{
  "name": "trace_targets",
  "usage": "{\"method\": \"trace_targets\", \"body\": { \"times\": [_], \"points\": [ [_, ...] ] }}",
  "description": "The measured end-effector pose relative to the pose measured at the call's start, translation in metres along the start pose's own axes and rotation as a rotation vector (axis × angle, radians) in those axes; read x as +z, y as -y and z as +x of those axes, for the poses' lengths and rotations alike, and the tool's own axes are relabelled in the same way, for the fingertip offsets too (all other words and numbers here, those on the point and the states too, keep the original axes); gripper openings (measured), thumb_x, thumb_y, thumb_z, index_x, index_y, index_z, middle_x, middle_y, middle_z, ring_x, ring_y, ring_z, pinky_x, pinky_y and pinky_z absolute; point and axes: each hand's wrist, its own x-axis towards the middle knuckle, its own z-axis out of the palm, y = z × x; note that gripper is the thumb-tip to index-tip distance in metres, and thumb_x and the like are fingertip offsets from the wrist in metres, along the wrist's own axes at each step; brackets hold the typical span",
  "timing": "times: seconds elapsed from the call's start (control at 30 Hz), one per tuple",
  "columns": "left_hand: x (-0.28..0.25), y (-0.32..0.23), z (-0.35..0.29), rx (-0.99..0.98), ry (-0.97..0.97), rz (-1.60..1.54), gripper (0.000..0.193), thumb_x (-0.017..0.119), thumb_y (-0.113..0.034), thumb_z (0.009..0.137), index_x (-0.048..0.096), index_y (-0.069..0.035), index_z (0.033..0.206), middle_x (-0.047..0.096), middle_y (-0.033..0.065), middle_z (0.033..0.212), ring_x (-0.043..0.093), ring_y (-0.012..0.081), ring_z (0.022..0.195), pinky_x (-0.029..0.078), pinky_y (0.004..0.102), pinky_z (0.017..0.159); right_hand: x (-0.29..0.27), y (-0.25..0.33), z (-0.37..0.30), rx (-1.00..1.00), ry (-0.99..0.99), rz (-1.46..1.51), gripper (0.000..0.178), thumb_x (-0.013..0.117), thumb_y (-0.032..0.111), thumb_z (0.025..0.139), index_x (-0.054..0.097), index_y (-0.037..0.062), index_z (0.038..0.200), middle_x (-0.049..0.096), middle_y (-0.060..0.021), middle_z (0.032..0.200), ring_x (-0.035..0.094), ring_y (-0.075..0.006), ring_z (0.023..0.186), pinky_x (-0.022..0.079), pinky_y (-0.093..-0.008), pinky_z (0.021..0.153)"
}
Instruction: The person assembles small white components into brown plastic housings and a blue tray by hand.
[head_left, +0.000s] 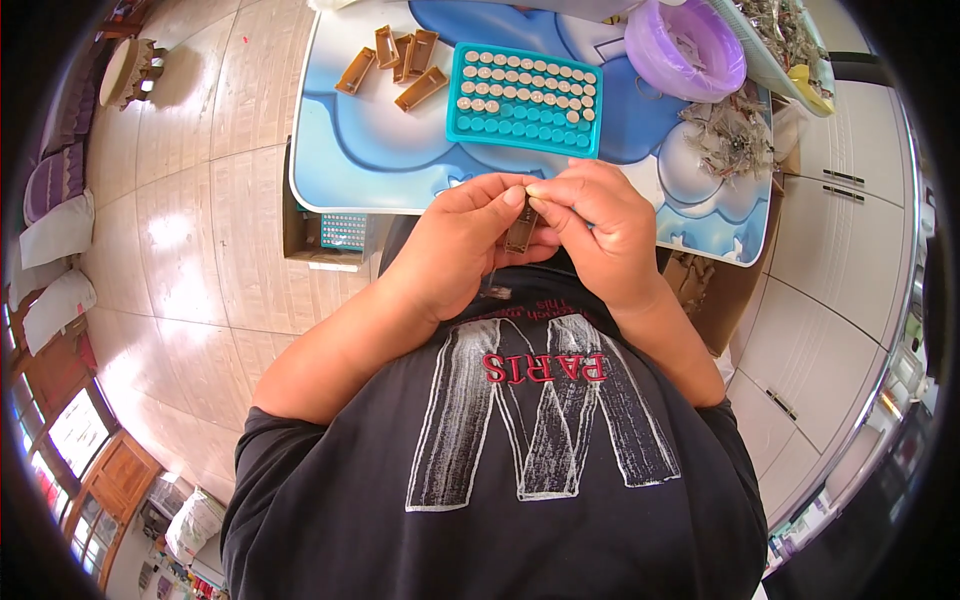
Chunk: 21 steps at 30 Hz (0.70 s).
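Close in front of my chest, my left hand (pixel 455 232) is closed round a small brown plastic case (pixel 519 234), its thumb near the upper end. My right hand (pixel 606 225) pinches that same end, and its other fingers curl beside the case. Whatever sits between the fingertips is too small to make out. Beyond the hands, a teal tray (pixel 455 125) carries rows of round whitish pieces (pixel 525 80); some slots toward the near side hold none. Several more brown cases (pixel 420 88) lie loose on the table to the tray's left.
The blue-and-white table (pixel 350 180) has a purple basin (pixel 640 50) with a clear liner at its far right. Nearer, tangled wiry parts (pixel 728 140) are heaped by the right edge. An open box below the left edge holds another teal tray (pixel 343 231). Pale cabinets (pixel 840 230) stand right.
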Motion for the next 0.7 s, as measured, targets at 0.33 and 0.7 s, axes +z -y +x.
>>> {"method": "trace_targets", "body": {
  "times": [0.33,0.7],
  "points": [
    [0.01,-0.005,0.001,0.288,-0.152,-0.07,0.022,0.044,-0.016,0.097,0.048,0.0,0.113,0.06,0.0135,0.108,0.061,0.0192,0.094,0.05,0.0308,0.083,0.013,0.028,-0.007,0.137,0.001,-0.047,0.036,0.078,0.017,0.066,0.053,0.0059,0.089,0.06,-0.0048,0.068,0.061,-0.0219,0.061,0.046,-0.0332,0.054],
    [0.008,-0.008,-0.001,0.323,-0.192,-0.006,0.027,0.04,-0.019,0.099,0.048,-0.002,0.118,0.06,0.0163,0.112,0.061,0.0231,0.1,0.05,0.0347,0.087,0.016,0.02,-0.019,0.22,-0.087,0.166,0.024,0.066,-0.002,0.074,0.052,0.0049,0.09,0.059,-0.0059,0.064,0.059,-0.0214,0.055,0.044,-0.0319,0.051]
  ]
}}
